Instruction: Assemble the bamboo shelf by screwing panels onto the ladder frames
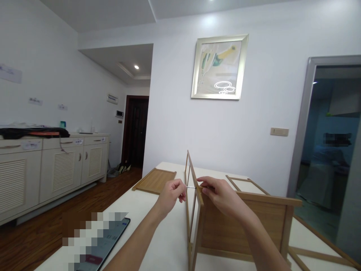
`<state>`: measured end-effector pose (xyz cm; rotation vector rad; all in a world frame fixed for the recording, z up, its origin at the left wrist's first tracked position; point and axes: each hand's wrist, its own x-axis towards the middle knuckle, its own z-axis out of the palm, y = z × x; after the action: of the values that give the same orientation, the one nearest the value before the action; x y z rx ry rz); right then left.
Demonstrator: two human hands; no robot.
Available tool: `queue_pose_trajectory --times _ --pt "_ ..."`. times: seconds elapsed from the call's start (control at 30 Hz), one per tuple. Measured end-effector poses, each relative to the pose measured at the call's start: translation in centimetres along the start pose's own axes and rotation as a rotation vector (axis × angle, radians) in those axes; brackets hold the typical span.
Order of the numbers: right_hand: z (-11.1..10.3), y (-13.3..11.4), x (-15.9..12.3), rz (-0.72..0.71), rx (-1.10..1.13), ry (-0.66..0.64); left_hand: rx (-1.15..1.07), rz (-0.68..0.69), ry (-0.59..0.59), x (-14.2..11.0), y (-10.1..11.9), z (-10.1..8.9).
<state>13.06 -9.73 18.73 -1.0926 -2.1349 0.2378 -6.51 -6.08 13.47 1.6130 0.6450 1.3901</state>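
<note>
My left hand (172, 194) is closed on a thin metal rod (191, 187), perhaps a hex key; my fingers hide the rest of it. The rod points right, and its far end meets the upright wooden frame (199, 216). On the other side of that frame, my right hand (218, 192) grips the top corner of a wooden panel (242, 222) with bent fingers. This panel stands on edge, at an angle to the frame and against it. Whatever the right fingertips cover at the joint is hidden.
Everything stands on a white table (121, 205). A flat wooden panel (156, 180) lies at the back left, a phone (114, 241) at the front left. More wooden frames lie behind (251, 184) and at right (318, 256). A white cabinet (60, 162) lines the left wall.
</note>
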Motion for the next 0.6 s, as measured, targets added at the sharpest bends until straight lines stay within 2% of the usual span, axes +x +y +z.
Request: queue_pose_trajectory --times 0.27,0.43,0.6 --pt "0.0 -0.1 0.0 0.012 0.0 0.001 0.03 0.042 0.129 -0.2 -0.5 1.1" --pt "0.0 -0.2 0.1 -0.006 -0.036 0.004 0.039 -0.02 0.223 -0.7 -0.9 2.2" --pt "-0.1 -0.2 0.1 -0.021 -0.046 0.002 0.032 -0.02 0.246 -0.8 -1.3 2.6"
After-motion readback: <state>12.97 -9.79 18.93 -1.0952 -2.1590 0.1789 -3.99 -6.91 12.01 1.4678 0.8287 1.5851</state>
